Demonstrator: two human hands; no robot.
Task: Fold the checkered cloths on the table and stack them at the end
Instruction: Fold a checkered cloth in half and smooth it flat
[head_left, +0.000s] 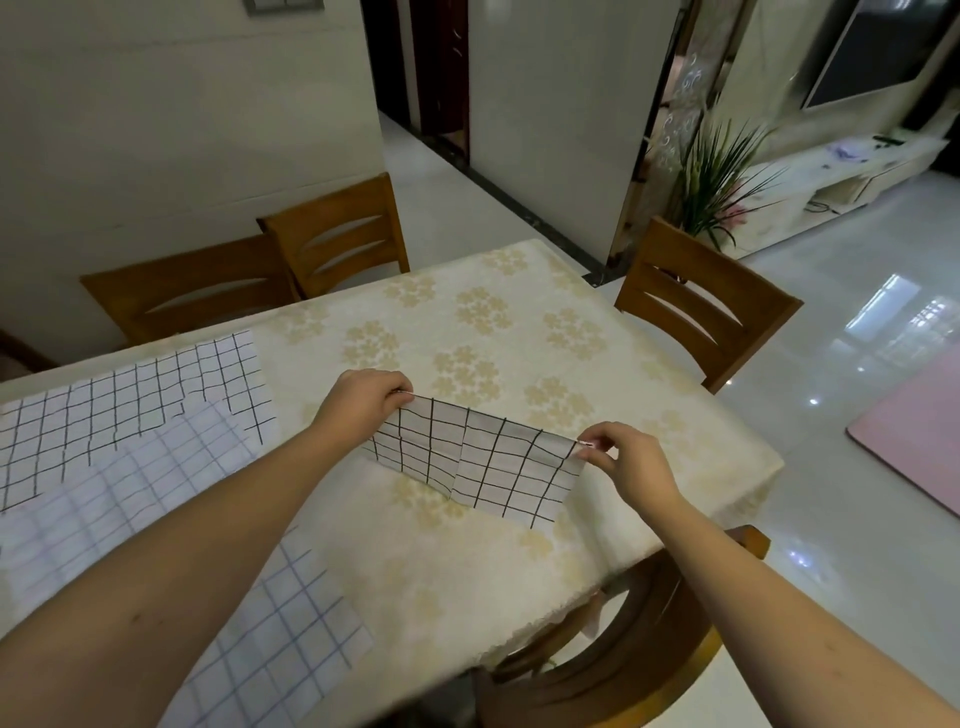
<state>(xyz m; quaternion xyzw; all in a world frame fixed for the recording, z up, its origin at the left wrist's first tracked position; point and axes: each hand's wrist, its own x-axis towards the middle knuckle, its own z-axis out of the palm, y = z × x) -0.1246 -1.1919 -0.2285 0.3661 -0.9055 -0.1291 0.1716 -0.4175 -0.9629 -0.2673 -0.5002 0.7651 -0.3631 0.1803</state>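
Observation:
A small white cloth with a black grid (483, 462) is held doubled over above the table, its lower fold resting on the tablecloth. My left hand (363, 397) pinches its upper left corner and my right hand (621, 454) pinches its upper right corner. To the left, a larger black-checked cloth (119, 410) lies flat on the table. A pale blue-checked cloth (156, 499) overlaps its near edge and runs under my left forearm toward the table's front.
The table (519, 322) wears a cream floral tablecloth. Wooden chairs stand at the far side (337, 239), the right end (696, 306) and the near right corner (613, 670). A potted plant (711, 171) stands beyond the right chair.

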